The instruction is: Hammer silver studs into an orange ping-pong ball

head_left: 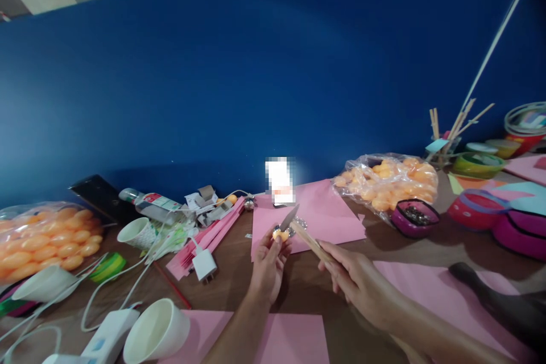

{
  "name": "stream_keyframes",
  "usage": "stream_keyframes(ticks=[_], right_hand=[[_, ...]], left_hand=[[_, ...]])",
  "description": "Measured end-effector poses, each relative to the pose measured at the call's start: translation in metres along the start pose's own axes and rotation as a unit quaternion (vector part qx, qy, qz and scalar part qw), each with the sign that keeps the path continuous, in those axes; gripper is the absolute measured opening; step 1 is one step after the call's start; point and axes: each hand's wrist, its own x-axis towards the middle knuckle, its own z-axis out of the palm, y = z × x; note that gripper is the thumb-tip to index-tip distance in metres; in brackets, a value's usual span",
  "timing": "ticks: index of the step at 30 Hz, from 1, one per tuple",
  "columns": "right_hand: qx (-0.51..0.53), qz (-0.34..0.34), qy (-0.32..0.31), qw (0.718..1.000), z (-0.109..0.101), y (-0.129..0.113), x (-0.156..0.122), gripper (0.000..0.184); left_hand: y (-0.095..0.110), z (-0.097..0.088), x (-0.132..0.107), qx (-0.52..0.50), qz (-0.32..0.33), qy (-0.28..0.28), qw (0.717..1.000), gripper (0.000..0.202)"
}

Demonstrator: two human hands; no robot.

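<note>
My left hand (272, 264) pinches a small orange ball-like piece (280, 235) between thumb and fingers, above a pink paper sheet. A dark, pointed, blade-like piece (290, 216) sticks up beside the orange piece; I cannot tell what it is or how it is held. Closed around a pale flat wooden stick (310, 242), my right hand (350, 274) points the stick's tip toward the left fingers. Small shiny silver pieces (301, 225) show just behind that tip.
A pixelated bright screen (280, 182) stands behind the hands. Clear bags of orange balls (396, 182) lie right and left. Around are a purple container (414, 219), a paper cup (156, 330), a white charger (204, 264), cables and a dark curved object (482, 290).
</note>
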Motion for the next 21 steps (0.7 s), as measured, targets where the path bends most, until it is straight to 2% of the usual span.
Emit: stream_keyframes(ticks=[9,12,16,21], right_hand=[[-0.022,-0.013,0.016,1.0,-0.0036,0.0014,0.0018,0.038],[-0.019,-0.004,0.004,1.0,-0.0031,0.0021,0.0021,0.038],[-0.016,-0.004,0.021,1.0,-0.0041,0.0009,0.002,0.038],[-0.012,-0.004,0.024,1.0,-0.0051,-0.0001,0.0013,0.039]], left_hand=[[-0.0018,0.0001,0.0013,-0.008,0.012,0.02,1.0,0.035],[-0.002,-0.0005,0.0008,-0.003,0.014,0.023,1.0,0.039],[-0.001,0.0,-0.0003,-0.002,0.027,0.019,0.999,0.045],[0.0007,0.0022,-0.0005,-0.018,0.019,0.023,0.999,0.037]])
